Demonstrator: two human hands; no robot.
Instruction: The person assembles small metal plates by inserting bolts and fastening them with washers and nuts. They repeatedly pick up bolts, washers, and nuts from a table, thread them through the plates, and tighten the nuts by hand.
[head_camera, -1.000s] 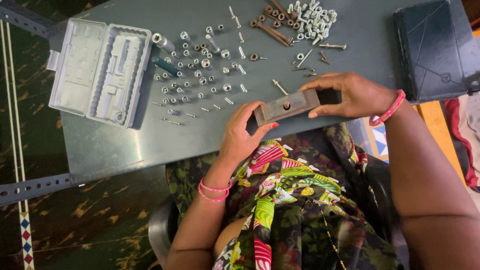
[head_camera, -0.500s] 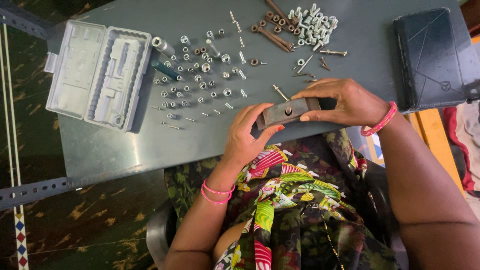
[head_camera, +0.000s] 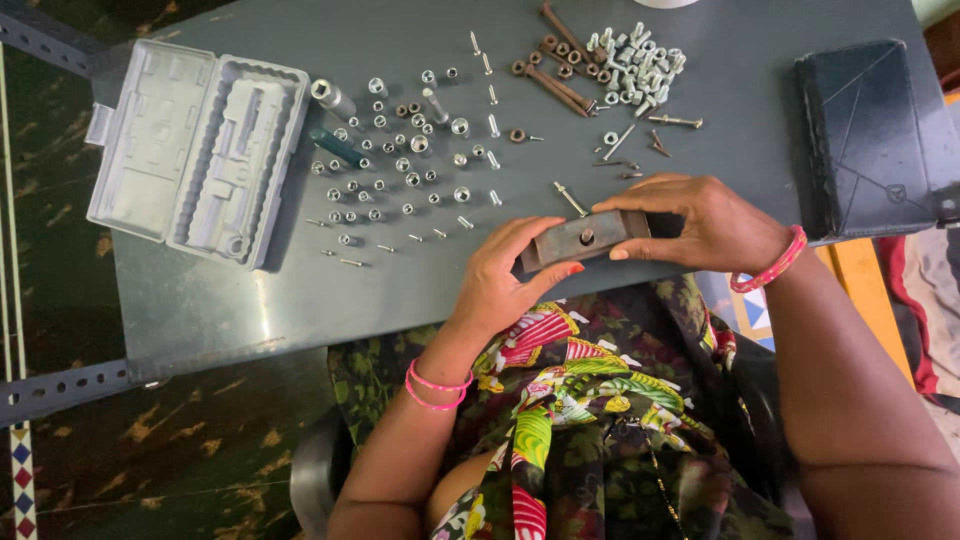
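- Head view: grey table (head_camera: 300, 290) carries everything; I note both hands at its near edge.
- Open grey tool case (head_camera: 195, 150) lies far left, well apart from the hands; dark flat case (head_camera: 870, 135) sits at right, near the right wrist.
- Left hand (head_camera: 500, 280) and right hand (head_camera: 700, 225) each grasp one end of a flat metal bar (head_camera: 583, 238), held over the table edge; if either grip slackens, I judge it could drop into the lap.
- Scattered sockets and bits (head_camera: 410, 160) and a pile of bolts (head_camera: 630, 65) lie beyond; a sweep could scatter them.
- One loose bolt (head_camera: 570, 198) lies just beside the bar, nearest obstruction.
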